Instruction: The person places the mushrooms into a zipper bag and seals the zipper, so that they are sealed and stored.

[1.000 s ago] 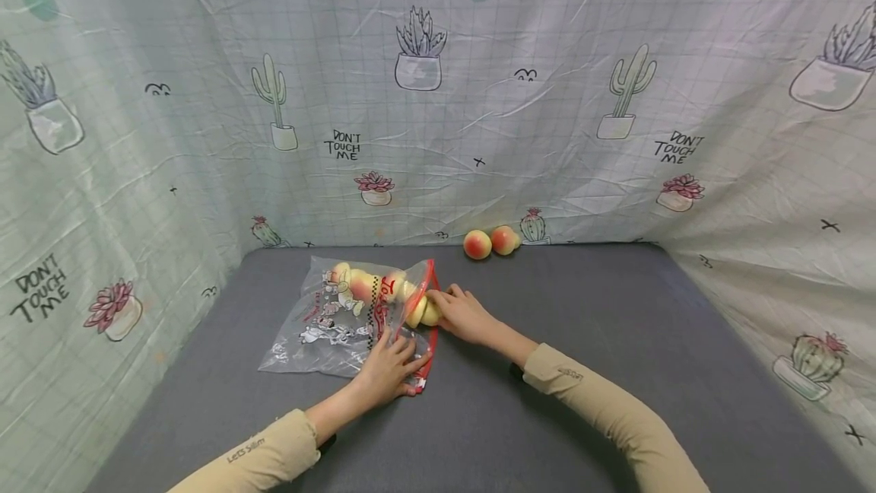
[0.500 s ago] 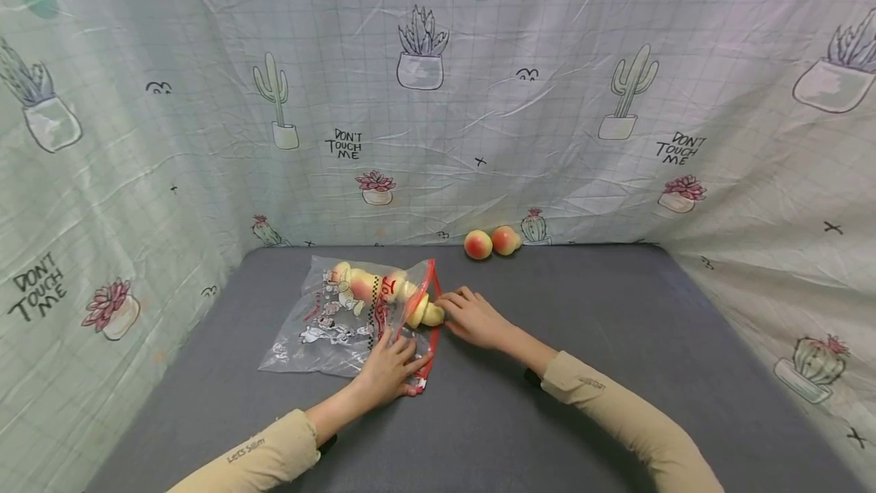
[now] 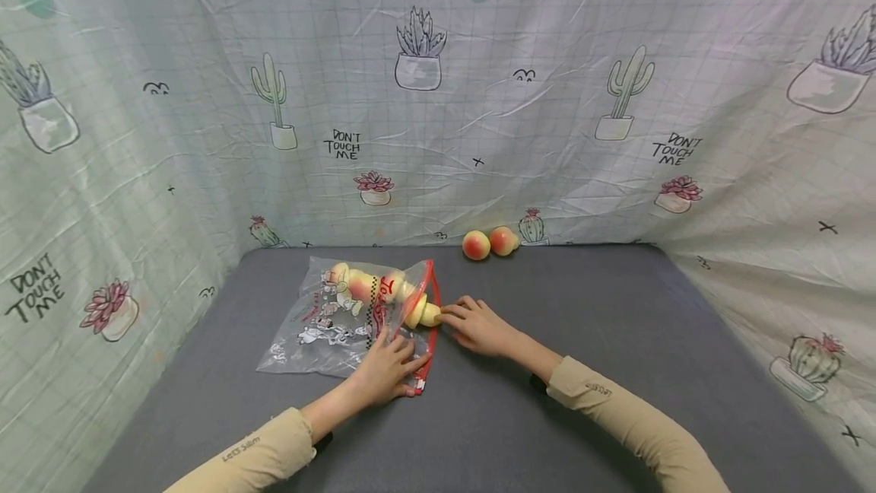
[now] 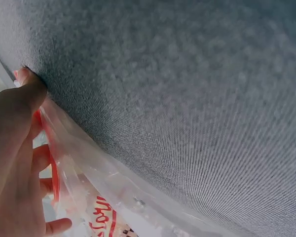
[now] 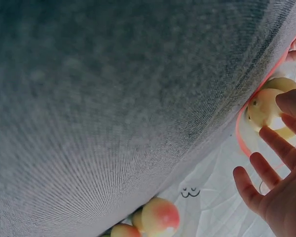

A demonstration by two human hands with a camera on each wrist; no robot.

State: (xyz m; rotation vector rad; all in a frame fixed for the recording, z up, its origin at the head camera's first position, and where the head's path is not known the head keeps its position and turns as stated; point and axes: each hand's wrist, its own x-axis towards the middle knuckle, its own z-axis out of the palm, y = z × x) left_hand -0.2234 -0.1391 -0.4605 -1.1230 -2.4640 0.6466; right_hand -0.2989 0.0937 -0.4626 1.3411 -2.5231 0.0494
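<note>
A clear zip bag with red-edged mouth, red lettering and cartoon prints lies on the grey table. Several yellow fruits with red blush show through its plastic. At its mouth a yellow knobbed fruit pokes past the red edge. My left hand rests on the bag's near front corner, fingers spread over the plastic and thumb by the red strip. My right hand is to the right of the mouth, fingertips right at the end of the protruding fruit. In the right wrist view its fingers are extended and spread.
Two more red-and-yellow fruits, a round one and a knobbed one, sit at the table's back edge. A pale curtain printed with cacti hangs behind and along both sides of the table.
My right hand has shifted slightly right from the bag's mouth, its fingers now extended at the fruit's end. The protruding fruit has moved a little. My left hand stays on the bag.
</note>
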